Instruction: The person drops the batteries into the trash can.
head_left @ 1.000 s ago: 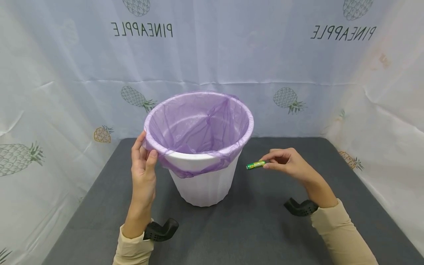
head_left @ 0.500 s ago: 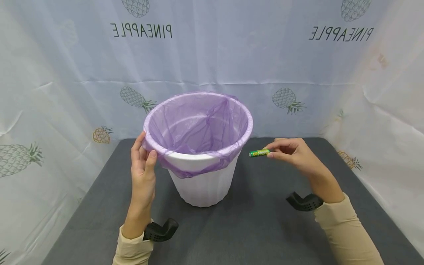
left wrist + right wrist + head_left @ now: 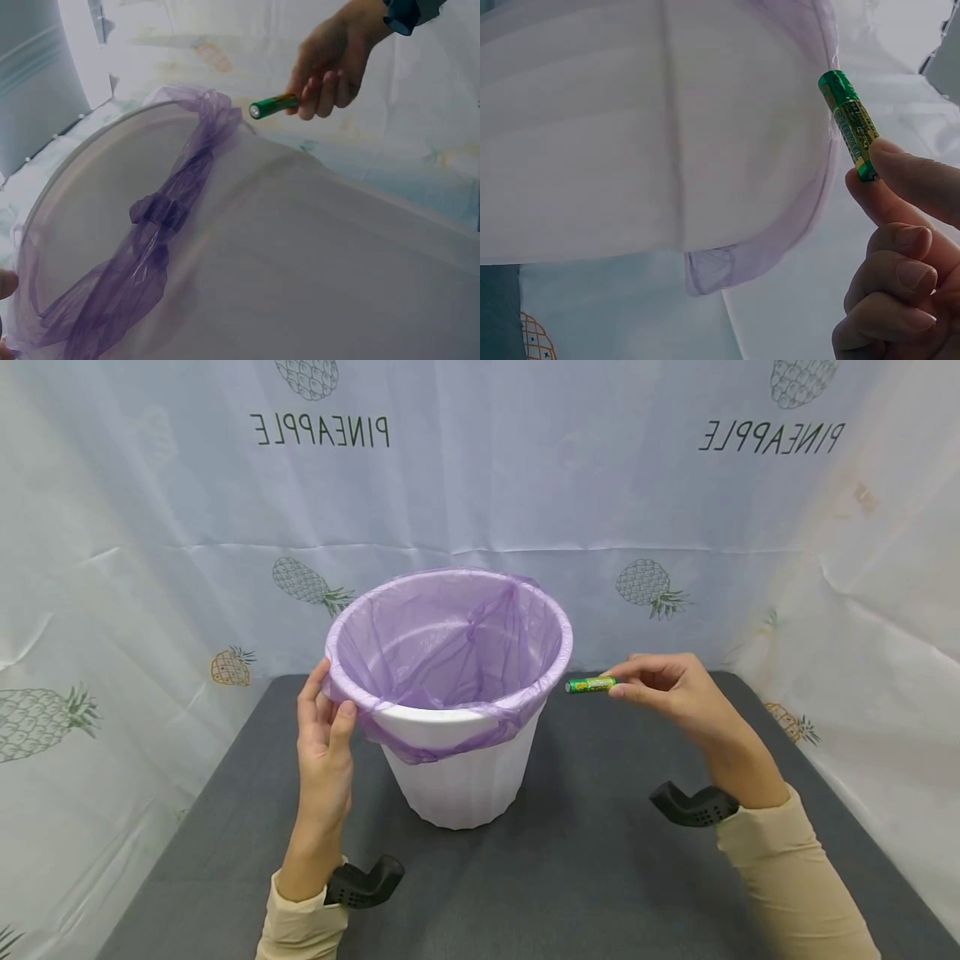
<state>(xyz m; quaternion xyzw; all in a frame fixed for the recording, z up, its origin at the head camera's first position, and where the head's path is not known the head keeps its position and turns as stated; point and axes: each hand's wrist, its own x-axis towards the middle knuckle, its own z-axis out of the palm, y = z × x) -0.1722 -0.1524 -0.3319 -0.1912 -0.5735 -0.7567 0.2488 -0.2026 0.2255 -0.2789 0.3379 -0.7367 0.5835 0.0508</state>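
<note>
A white trash bin (image 3: 457,785) stands on the dark table, lined with a purple plastic bag (image 3: 442,672) whose edge folds over the rim. My left hand (image 3: 324,752) grips the bin's left rim, thumb in front and fingers round the side. Between thumb and index finger my right hand (image 3: 671,689) pinches one end of a green and yellow battery (image 3: 590,684). The battery lies nearly level in the air, just right of the bin's rim. In the right wrist view the battery (image 3: 847,120) overlaps the bin's edge, and the other fingers are curled in.
The dark grey tabletop (image 3: 600,893) spreads around the bin. A pale curtain (image 3: 480,485) printed with pineapples hangs behind and along both sides. Each wrist wears a black camera mount, such as the right one (image 3: 693,806).
My right hand has risen with the battery and shifted slightly right, bringing the battery from below the rim up toward rim height. My left hand and the bin have stayed put.
</note>
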